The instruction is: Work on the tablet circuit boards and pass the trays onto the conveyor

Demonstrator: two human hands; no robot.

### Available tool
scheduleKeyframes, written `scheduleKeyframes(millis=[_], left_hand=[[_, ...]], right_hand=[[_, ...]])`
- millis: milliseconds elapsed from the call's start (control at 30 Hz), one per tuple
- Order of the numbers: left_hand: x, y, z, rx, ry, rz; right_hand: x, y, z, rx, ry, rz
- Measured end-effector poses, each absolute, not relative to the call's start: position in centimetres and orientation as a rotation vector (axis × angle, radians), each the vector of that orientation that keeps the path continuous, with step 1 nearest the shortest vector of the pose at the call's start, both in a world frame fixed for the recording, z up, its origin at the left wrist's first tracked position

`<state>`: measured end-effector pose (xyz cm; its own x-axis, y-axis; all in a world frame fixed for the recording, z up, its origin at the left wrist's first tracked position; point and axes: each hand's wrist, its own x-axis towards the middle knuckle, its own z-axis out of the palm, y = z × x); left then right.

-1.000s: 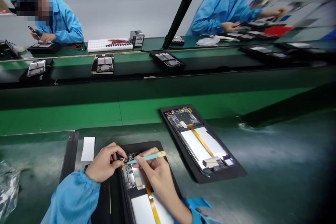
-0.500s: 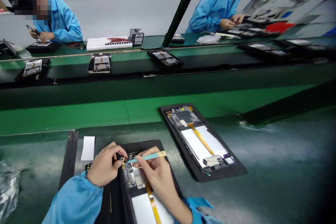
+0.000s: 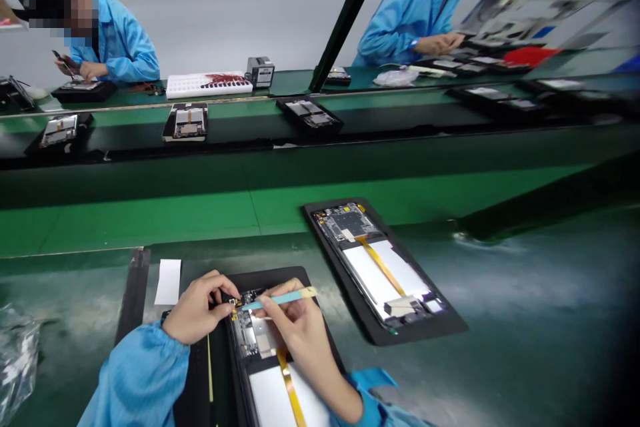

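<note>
An open tablet (image 3: 261, 337) lies on a black mat in front of me, its circuit board, white battery and orange ribbon cable exposed. My right hand (image 3: 295, 327) grips a slim light-blue stick with a pale yellowish end (image 3: 285, 299); its tip points at the board's upper left corner. At that same corner is my left hand (image 3: 200, 307), thumb and forefinger drawn together around a tiny part that I cannot make out. My right palm hovers over the board and hides some of it.
A second open tablet (image 3: 380, 260) rests on its own mat to the right. A white paper slip (image 3: 168, 281) and a clear plastic bag (image 3: 17, 353) lie left. Beyond, a conveyor belt (image 3: 240, 120) carries several open devices; two co-workers in blue sit behind it.
Both my hands stay at the board's corner, with the left forearm shifted slightly left. Devices on the belt have moved a little left. The right co-worker's hands have come together.
</note>
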<state>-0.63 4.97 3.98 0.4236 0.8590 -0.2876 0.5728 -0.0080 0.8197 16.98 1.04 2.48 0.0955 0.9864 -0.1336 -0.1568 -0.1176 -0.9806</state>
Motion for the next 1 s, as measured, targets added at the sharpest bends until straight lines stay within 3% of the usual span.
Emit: scheduleKeyframes(millis=[1000], left_hand=[[-1.19,5.32,3.54,1.791,1.201,0.543]], right_hand=[[17.18,1.18,2.56,-1.061,-0.745,1.389]])
